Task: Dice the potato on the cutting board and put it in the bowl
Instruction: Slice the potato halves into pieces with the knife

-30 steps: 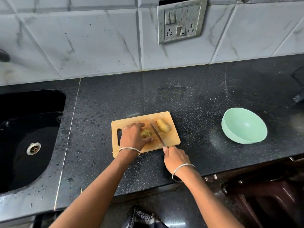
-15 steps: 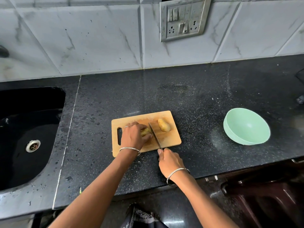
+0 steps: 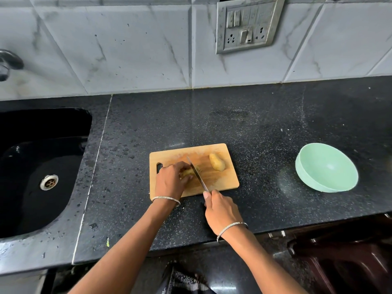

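One wooden cutting board [image 3: 224, 179] bears two potato pieces. The left hand [image 3: 169, 181] curls its fingers over the left piece [image 3: 187, 172]. The one knife [image 3: 197, 175], gripped by the right hand [image 3: 220, 211], lies across this piece, just beside the fingertips. The right piece [image 3: 216, 162] lies apart from both hands. One green bowl [image 3: 326, 168] stands well to the right.

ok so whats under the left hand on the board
The left hand grips a yellowish potato piece on the rectangular wooden cutting board; only its right end shows beside the steel knife. The rest is covered.
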Demonstrator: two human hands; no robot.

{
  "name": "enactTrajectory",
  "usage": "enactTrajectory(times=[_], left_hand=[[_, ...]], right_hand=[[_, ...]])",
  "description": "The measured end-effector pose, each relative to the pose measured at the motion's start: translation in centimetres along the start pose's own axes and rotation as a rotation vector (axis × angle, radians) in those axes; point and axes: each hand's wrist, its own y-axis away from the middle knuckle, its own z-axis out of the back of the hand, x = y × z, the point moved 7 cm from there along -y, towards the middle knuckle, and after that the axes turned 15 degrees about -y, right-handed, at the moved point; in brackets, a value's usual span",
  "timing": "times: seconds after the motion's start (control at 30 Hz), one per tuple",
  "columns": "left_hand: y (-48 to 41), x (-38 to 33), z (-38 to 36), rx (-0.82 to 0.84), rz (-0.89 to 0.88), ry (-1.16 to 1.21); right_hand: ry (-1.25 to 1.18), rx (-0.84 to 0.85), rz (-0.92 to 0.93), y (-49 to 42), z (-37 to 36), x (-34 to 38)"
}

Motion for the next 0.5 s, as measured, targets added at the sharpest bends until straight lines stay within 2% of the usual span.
enactTrajectory(times=[0.27, 0.5], left_hand=[[-0.2, -0.2, 0.3, 0.004, 0.005, -0.018], [-0.5, -0.5, 0.4, 0.017, -0.024, -0.069]], right_hand=[[0.162, -0.096, 0.043, 0.5, 0.8, 1.3], [0.177, -0.102, 0.054, 0.3, 0.5, 1.8]])
